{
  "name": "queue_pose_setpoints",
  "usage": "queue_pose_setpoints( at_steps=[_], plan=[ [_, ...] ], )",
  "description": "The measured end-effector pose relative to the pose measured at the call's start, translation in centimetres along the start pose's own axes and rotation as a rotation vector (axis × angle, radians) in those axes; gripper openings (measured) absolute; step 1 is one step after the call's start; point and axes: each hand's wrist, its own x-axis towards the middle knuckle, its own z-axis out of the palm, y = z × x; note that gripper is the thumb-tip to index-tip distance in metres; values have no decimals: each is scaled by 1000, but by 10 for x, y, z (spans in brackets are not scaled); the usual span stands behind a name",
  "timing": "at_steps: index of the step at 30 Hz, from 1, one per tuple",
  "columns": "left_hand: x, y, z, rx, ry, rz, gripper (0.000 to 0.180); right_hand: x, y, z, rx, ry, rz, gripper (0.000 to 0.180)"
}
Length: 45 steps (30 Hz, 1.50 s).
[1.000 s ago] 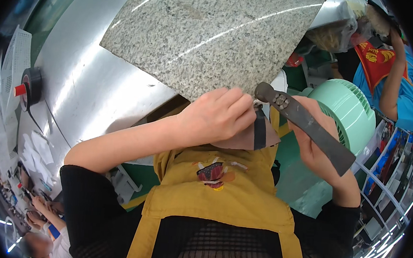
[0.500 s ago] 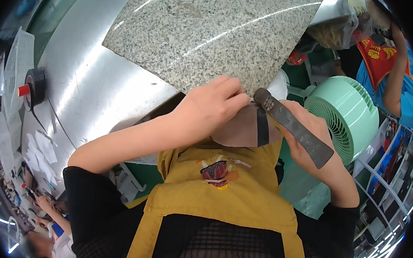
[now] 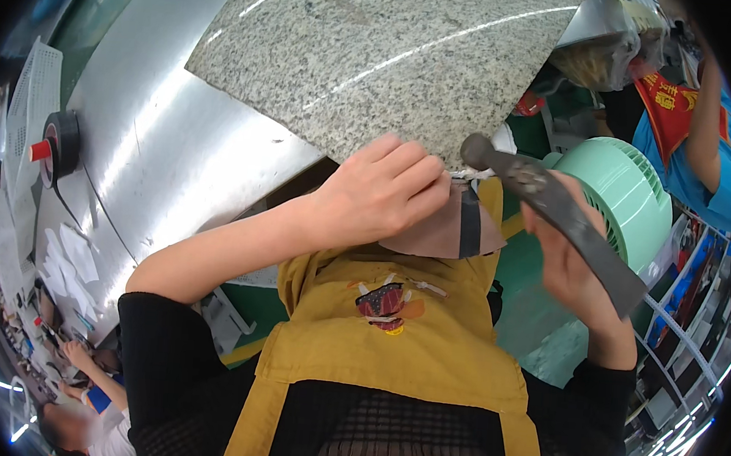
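Note:
A grey speckled stone slab lies before me. At its near corner my left hand is closed on a pinkish-brown, leather-like piece, which hangs below the slab's edge over my apron. A black strip runs down that piece. My right hand grips a dark metal hammer, its round face raised just above the slab's near corner and its long, flared end pointing back towards me. The hammer hides part of the right fingers, and the left fingertips are out of sight.
A metal table carries the slab. On its left stand a black tape roll with a red core and white paper scraps. A mint-green fan is close beside my right hand. Other people work at far right and lower left.
My right hand and the hammer have moved right and slightly away from the piece. The left hand has shifted a little right, still holding it.

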Motion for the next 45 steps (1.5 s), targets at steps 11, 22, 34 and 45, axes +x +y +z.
queue_pose_setpoints(
  at_steps=[11,22,34,45],
  plan=[
    [0,-9,-9,-21,-18,-17,29,2,4,7,29,-90,41,42],
    [-6,-2,-3,66,57,-5,22,7,-7,2,-18,-111,-7,43],
    [-9,-12,-14,-24,-4,-9,23,10,-7,8,-28,-83,-4,37],
    [-10,-10,-12,61,60,16,22,17,-14,9,-50,-170,-3,41]
  ],
)
